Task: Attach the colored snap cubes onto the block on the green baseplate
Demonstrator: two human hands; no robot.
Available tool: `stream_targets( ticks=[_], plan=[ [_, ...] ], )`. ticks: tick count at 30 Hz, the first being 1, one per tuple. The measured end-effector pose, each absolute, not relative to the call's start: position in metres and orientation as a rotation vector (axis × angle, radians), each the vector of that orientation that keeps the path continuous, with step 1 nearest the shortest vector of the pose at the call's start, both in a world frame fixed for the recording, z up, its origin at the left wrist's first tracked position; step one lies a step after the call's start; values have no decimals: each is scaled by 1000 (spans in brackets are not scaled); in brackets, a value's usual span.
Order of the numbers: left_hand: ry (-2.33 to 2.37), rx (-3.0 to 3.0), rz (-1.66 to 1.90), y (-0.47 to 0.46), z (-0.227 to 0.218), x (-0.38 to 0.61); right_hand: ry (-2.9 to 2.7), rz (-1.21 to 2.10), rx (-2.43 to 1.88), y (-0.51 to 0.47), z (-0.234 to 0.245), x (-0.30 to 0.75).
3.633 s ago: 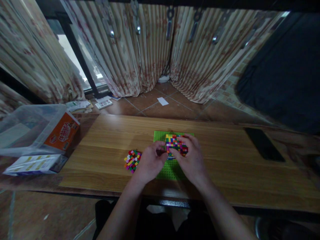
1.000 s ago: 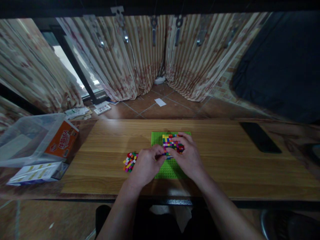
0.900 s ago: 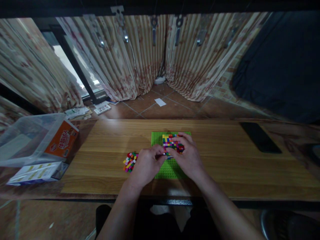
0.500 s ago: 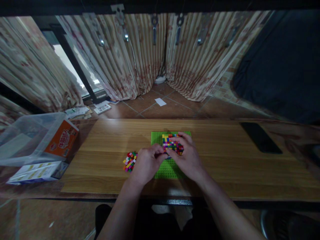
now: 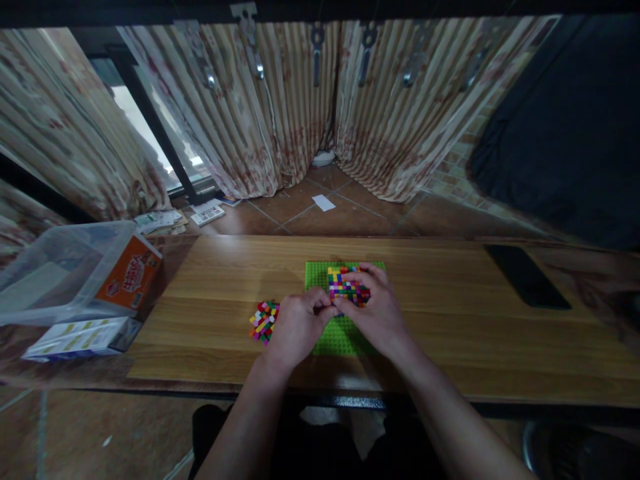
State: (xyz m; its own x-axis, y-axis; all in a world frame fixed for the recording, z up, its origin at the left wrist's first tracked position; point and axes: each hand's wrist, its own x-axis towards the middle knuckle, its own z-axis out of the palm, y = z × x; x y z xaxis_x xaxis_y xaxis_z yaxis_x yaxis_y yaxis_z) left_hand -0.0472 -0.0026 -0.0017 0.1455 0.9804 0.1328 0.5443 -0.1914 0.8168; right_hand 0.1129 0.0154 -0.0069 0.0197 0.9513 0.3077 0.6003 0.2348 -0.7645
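A multicoloured patch of small toy bricks [image 5: 345,285] sits on a green studded baseplate [image 5: 335,343] in front of me. My left hand [image 5: 297,327] is closed in a pinch at the patch's near left corner; whatever lies between the fingertips is too small and covered to make out. Around the right side of the patch curls my right hand [image 5: 383,313], fingers over its top and thumb at its near edge, almost touching the left fingertips. Part of a pile of loose bricks [image 5: 263,321] shows left of my left hand, which hides the rest.
A black phone [image 5: 527,277] lies on the wooden tabletop [image 5: 450,333] at the right. To the left stand a clear plastic bin [image 5: 65,267] with an orange label and a white box [image 5: 83,339]. Behind are curtains [image 5: 280,133] and scattered papers [image 5: 207,213].
The whole view has shifted slightly, so the table's things appear a little further right. Both hands stay at the near edge of the brick patch, with hardly any change in pose.
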Motion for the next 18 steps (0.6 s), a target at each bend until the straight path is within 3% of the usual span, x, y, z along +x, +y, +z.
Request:
stream_targets(
  ticks=[18],
  plan=[
    [1457,1878,926,-3,-4,-48,-1619,620,-1392,20,-8,118]
  ],
)
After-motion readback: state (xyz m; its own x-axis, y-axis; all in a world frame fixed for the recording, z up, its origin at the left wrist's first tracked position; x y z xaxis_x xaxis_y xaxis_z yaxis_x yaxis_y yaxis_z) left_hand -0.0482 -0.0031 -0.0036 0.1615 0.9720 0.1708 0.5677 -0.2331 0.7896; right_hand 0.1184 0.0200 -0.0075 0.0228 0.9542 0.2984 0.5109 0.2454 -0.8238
